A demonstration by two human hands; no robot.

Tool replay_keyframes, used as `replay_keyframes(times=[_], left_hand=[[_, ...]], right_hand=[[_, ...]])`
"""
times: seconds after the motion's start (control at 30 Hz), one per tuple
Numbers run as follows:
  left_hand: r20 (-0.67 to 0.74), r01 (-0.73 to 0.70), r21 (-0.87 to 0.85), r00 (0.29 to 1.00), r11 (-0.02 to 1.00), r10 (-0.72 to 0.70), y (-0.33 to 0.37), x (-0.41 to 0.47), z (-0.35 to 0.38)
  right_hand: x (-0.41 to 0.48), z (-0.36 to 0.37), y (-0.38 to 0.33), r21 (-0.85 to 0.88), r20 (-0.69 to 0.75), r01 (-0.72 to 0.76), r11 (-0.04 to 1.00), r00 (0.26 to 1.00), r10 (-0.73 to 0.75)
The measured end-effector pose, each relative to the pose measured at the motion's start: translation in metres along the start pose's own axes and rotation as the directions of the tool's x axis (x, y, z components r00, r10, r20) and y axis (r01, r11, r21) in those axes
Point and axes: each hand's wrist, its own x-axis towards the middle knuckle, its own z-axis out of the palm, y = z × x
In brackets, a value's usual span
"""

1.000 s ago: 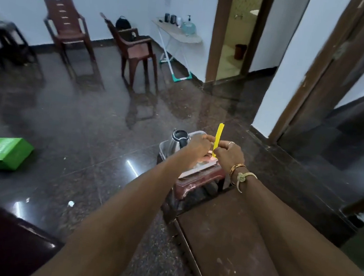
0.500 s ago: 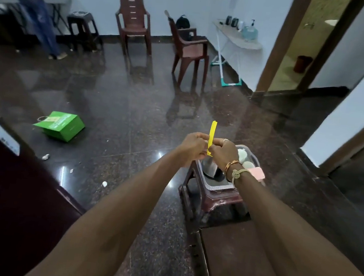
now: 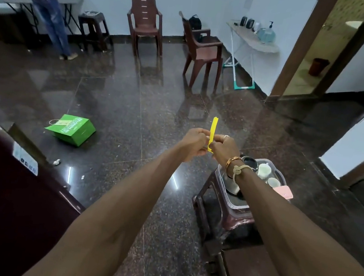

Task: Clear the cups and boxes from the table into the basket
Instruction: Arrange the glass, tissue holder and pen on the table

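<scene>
Left hand (image 3: 192,144), right hand (image 3: 225,150) drifted off basket (image 3: 235,205); fingers (image 3: 202,138) pinch yellow strip (image 3: 213,127).

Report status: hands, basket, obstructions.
Left hand and right hand both pinch yellow strip, upright in air. Basket on stool holds cups, kettle; pink box at its right rim. Right forearm crosses above basket.

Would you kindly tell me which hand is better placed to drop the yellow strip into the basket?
Probably the right. Both the left hand and right hand pinch the yellow strip, but the basket sits on the stool just below the right wrist; the left hand would have to cross over.
</scene>
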Motion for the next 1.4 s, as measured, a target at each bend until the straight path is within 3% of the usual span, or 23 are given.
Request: replay_keyframes(times=[0.3, 0.57, 0.73, 0.93, 1.2, 1.3, 1.4], left_hand=[[-0.02, 0.043, -0.009, 0.999, 0.999, -0.043, -0.008, 0.062, -0.011], [-0.045, -0.003, 0.0, 0.999, 1.0, 0.003, 0.042, 0.126, -0.013], [-0.007, -0.004, 0.031, 1.0, 1.0, 0.005, 0.065, 0.16, 0.006], [0.097, 0.033, 0.098, 0.994, 0.995, -0.042, 0.058, 0.198, 0.036], [0.274, 0.118, 0.234, 0.944, 0.965, -0.182, 0.039, 0.249, 0.089], [0.356, 0.092, 0.284, 0.914, 0.954, -0.194, 0.045, 0.264, 0.117], [0.463, -0.035, 0.351, 0.875, 0.936, -0.141, 0.044, 0.271, 0.149]], right_hand=[[0.061, 0.019, 0.017, -0.046, 0.025, -0.049, 0.998, 0.998, 0.05], [0.14, 0.008, -0.003, 0.025, 0.022, 0.004, 1.0, 1.0, -0.005], [0.173, -0.019, -0.009, 0.019, -0.037, 0.016, 1.0, 0.999, -0.015], [0.186, -0.04, 0.019, 0.011, -0.114, -0.103, 0.995, 0.988, 0.104], [0.192, -0.063, 0.067, 0.06, -0.249, -0.306, 0.95, 0.917, 0.311], [0.194, -0.082, 0.079, 0.122, -0.338, -0.361, 0.925, 0.861, 0.381], [0.188, -0.104, 0.093, 0.226, -0.411, -0.405, 0.886, 0.785, 0.464]])
